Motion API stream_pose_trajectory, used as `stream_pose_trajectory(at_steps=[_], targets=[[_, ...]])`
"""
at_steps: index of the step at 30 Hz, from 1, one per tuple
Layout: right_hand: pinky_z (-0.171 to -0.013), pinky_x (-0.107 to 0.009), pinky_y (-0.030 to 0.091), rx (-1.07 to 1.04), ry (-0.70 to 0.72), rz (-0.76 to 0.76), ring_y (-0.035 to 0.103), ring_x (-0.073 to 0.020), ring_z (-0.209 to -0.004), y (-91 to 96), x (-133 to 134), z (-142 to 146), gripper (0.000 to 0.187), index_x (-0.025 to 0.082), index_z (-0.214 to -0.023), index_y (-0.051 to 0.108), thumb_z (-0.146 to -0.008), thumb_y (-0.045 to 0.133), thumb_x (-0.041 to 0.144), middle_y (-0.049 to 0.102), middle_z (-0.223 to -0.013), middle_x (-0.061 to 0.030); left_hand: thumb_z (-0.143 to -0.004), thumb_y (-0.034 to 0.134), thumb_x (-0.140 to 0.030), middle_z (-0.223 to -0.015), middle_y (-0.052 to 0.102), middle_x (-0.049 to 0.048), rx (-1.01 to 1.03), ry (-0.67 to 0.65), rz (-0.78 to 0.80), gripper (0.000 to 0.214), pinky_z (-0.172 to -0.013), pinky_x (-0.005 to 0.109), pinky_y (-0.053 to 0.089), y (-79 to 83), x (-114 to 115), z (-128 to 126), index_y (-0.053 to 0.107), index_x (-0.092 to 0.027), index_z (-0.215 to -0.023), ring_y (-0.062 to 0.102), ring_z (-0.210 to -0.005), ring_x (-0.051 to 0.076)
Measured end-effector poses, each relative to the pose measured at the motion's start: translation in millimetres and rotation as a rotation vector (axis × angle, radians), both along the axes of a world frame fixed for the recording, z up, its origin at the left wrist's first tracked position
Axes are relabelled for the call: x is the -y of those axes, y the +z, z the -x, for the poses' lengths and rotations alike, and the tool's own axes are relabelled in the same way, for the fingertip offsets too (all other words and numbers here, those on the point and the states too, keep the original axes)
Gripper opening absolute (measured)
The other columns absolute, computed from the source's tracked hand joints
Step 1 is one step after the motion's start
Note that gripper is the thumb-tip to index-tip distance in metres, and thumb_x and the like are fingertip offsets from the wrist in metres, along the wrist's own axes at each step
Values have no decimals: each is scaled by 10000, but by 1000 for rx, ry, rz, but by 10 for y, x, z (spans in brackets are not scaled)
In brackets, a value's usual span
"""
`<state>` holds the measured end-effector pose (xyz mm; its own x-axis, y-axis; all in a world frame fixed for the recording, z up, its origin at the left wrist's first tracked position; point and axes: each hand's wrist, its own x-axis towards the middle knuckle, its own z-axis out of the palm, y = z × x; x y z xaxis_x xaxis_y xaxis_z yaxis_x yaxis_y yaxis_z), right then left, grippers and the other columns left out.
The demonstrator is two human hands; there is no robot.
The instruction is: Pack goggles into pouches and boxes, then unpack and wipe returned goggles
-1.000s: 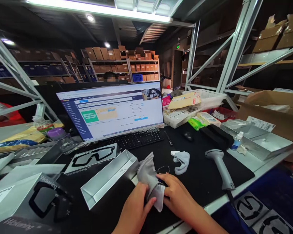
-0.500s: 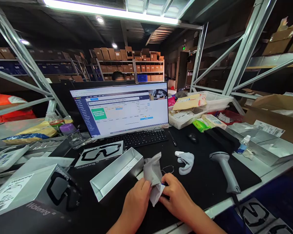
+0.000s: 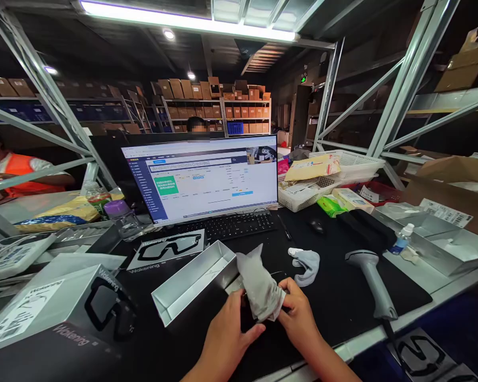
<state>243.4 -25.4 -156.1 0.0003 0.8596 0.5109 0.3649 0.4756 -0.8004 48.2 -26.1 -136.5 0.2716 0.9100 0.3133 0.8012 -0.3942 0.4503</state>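
Note:
A soft pale grey pouch [image 3: 258, 284], creased and bulging, hangs tilted over the near middle of the black desk mat. My right hand [image 3: 300, 310] pinches its lower right edge between thumb and fingers. At the pouch's left side is my left hand [image 3: 233, 329], thumb spread away from the fingers; its fingertips are partly behind the pouch, so contact there is unclear. Left of the hands lies an open silver-grey box [image 3: 195, 284] with bare inside walls. A folded grey-white cloth-like piece [image 3: 306, 265] rests to the right of the pouch. What the pouch contains is hidden.
Beyond stand a monitor [image 3: 207, 183] and keyboard [image 3: 239, 225]. Boxes printed with goggles [image 3: 167, 249] sit at left. On the right are a barcode scanner [image 3: 372, 284], a mouse [image 3: 315, 226], a small bottle [image 3: 402, 239] and white baskets [image 3: 302, 197]. A person in an orange vest [image 3: 19, 172] is far left.
The pouch has turned and now shows its broad face. My left fingers have let go of their pinch and spread, while my right hand has shifted right, still holding the edge.

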Motion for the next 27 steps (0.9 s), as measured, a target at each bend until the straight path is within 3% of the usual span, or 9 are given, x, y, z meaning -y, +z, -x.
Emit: stream_pose_trajectory(at_steps=[2,4,10,13,17,19,22,27], targets=[[-681,-238,418,-32,0,34,514,-149,-781,-12,-8,-7,220,208,-620,728,-821,648,172,497,-834,-11,-882,625,-310,-956,741,5,-50,-64,176,161,-705,277,497,24,2,-38,639,-242,-1027,704,-835,202],[-695,-250,426,-59,-25,78,522,-162,-789,-24,-19,-5,228,216,-642,750,-836,631,198,510,-823,-16,-936,558,-293,-827,740,-16,-115,-144,204,156,-650,250,445,17,28,-82,658,-236,-832,692,-751,178],[-696,-274,435,76,-131,235,544,-181,-803,28,-62,-132,120,247,-723,794,-758,687,204,527,-879,-27,-974,500,-242,-678,714,-20,-263,-328,-88,309,-542,254,368,-102,48,-39,618,-216,-690,673,-598,151],[-712,-286,435,116,-52,294,542,-180,-808,114,-71,-373,113,253,-707,800,-731,754,353,525,-883,-24,-1011,435,-289,-626,697,-22,-321,-399,-205,392,-514,266,354,-51,-13,148,612,-222,-667,668,-550,147],[-616,-263,404,-126,127,407,491,-142,-688,197,-87,-785,372,194,-618,776,-667,774,563,526,-733,-9,-1027,397,-316,-575,643,-35,-356,-405,-204,457,-509,266,341,85,-34,449,568,-224,-613,633,-521,127],[-481,-227,285,-323,56,503,360,-85,-532,207,-105,-939,427,164,-661,771,-641,785,591,454,-611,31,-1026,408,-322,-568,623,-45,-350,-418,-160,450,-509,261,338,120,3,551,555,-226,-611,611,-511,115],[-425,-206,108,-579,-98,576,191,-36,-445,203,-145,-1044,495,135,-794,760,-576,840,572,347,-522,95,-1028,407,-329,-560,603,-52,-338,-477,-92,448,-510,255,338,108,75,621,537,-227,-612,586,-495,99],[-399,-168,108,-779,-173,549,244,-11,-423,193,-218,-1008,528,117,-824,732,-461,921,450,417,-512,94,-1034,388,-300,-545,594,-48,-348,-558,-117,444,-499,270,331,1,137,633,512,-227,-614,591,-487,98]])
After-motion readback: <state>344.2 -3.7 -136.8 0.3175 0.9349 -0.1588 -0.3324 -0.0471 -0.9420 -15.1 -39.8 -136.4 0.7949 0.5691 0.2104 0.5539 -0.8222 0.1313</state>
